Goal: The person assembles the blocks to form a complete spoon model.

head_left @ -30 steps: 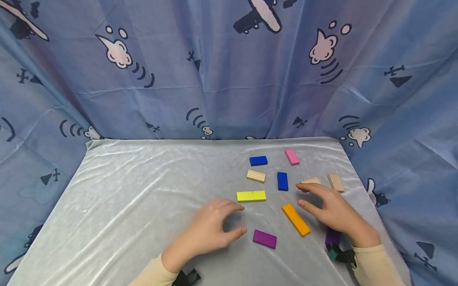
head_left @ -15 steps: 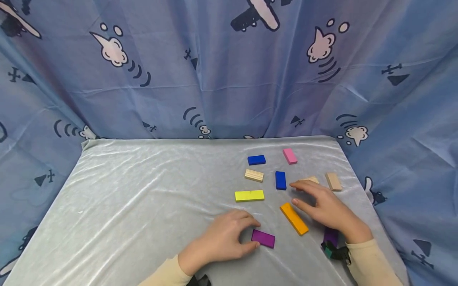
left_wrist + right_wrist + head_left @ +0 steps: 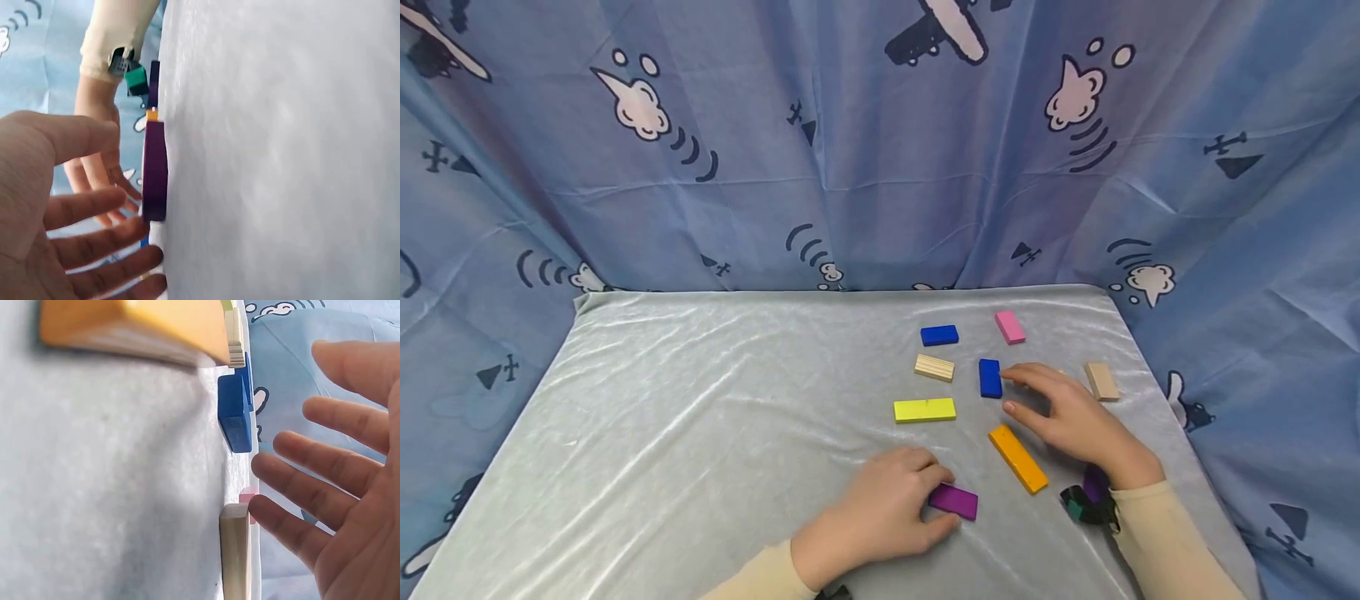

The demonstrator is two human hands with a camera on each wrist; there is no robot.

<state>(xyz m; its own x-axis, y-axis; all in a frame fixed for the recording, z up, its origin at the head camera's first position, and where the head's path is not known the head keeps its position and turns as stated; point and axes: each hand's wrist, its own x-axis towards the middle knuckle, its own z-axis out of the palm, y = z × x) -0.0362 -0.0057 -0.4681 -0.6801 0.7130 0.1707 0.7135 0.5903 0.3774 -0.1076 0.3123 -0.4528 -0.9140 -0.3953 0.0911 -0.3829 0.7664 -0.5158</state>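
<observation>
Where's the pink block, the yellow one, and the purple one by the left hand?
Pink block (image 3: 1011,327): head view, top face.
Yellow block (image 3: 924,410): head view, top face.
Purple block (image 3: 956,501): head view, top face.

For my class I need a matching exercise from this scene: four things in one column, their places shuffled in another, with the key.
Things
1. Orange block
2. Left hand
3. Pink block
4. Yellow block

Places (head view)
A. At one end of a purple block
B. Just below a ridged wooden block
C. Between that purple block and the right hand
D. Near the far edge of the grey cloth

Pairs: 1-C, 2-A, 3-D, 4-B
</observation>
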